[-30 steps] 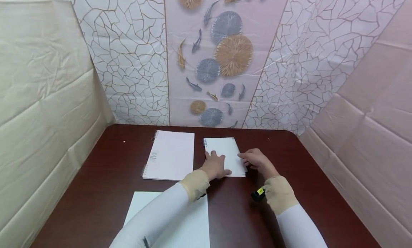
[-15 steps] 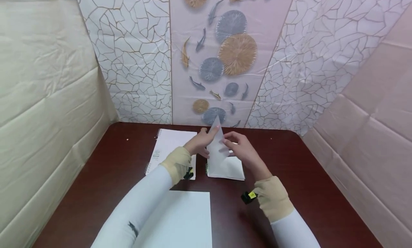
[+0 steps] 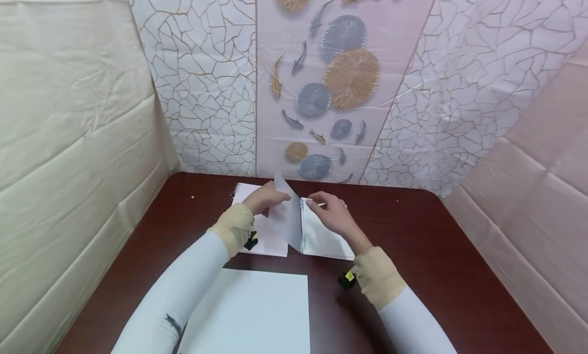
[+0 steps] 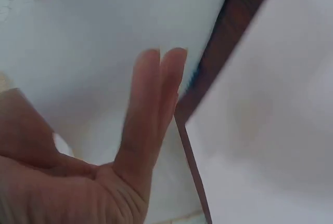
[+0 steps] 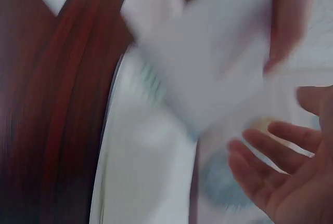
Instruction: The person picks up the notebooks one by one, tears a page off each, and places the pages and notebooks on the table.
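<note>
In the head view a small spiral notebook (image 3: 323, 236) lies open on the table. One white page (image 3: 287, 223) of it stands raised along the coil and leans left. My left hand (image 3: 266, 198) pinches this page near its upper edge, thumb on the near face and fingers behind. In the left wrist view two straight fingers (image 4: 148, 94) lie along the page (image 4: 93, 37). My right hand (image 3: 334, 215) hovers over the notebook's right side, fingers loosely bent and holding nothing. In the right wrist view the right hand (image 5: 286, 167) is apart from the blurred page (image 5: 208, 63).
A larger spiral notebook (image 3: 268, 245) lies to the left, partly covered by my left hand and the raised page. Nearer me is a big white sheet or pad (image 3: 257, 310), overlapped by my left sleeve. The dark red table (image 3: 395, 252) ends at a patterned cloth backdrop (image 3: 216, 88).
The small notebook lay flat beneath my left hand; then its page was lifted upright between both hands. Now the left hand has carried it left past the coil, and the right hand is off it.
</note>
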A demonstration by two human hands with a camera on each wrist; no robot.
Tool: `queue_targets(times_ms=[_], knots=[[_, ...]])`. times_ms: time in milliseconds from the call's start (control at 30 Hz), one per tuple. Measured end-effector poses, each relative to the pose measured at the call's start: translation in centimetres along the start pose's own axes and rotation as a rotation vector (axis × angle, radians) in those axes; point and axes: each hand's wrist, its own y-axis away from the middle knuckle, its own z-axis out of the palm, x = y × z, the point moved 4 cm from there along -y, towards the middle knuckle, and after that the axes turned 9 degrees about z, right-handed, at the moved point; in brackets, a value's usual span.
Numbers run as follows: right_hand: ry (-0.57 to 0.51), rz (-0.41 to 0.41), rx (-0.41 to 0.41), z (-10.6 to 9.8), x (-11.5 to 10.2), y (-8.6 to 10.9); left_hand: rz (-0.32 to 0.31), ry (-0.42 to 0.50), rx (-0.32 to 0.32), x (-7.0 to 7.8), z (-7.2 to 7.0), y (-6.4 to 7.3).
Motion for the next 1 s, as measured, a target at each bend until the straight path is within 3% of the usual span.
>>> queue_targets(times_ms=[100, 233, 333, 400, 467, 533, 600, 700, 767, 833, 933, 1000], knots=[[0.220, 0.030, 0.092, -0.9, 3.0, -0.9, -0.040, -0.236, 0.046, -1.1, -0.5, 0.4], [0.389, 0.156, 0.098, -1.8, 7.1, -1.5, -0.059, -0.394, 0.048, -2.3, -0.2, 1.0], [0.456, 0.263, 0.075, -2.2, 9.6, -1.7, -0.051, -0.516, 0.041, -2.6, 0.3, 1.7], [0.477, 0.306, 0.049, -2.4, 10.8, -1.8, -0.055, -0.656, 0.046, -2.4, 0.7, 2.1], [0.493, 0.322, 0.021, -2.4, 11.5, -1.8, -0.053, -0.812, 0.062, -2.2, 1.1, 2.2], [0.510, 0.315, -0.004, -2.3, 11.9, -1.8, -0.031, -0.902, 0.067, -1.6, 1.8, 2.2], [0.526, 0.303, -0.018, -2.2, 12.0, -1.8, 0.053, -0.935, 0.040, -1.1, 3.0, 1.8], [0.575, 0.288, -0.024, -1.9, 12.1, -2.1, 0.216, -0.919, -0.086, -0.5, 5.3, 0.9], [0.594, 0.286, -0.030, -1.6, 12.2, -2.4, 0.303, -0.908, -0.152, -1.4, 7.0, -0.5], [0.613, 0.287, -0.033, -1.4, 12.3, -2.8, 0.323, -0.923, -0.200, -2.0, 8.1, -1.1], [0.611, 0.300, -0.039, -1.1, 12.4, -3.2, 0.325, -0.963, -0.202, -3.0, 9.1, -1.8], [0.609, 0.303, -0.040, -0.9, 12.3, -3.3, 0.325, -1.033, -0.212, -2.6, 9.1, -1.4]])
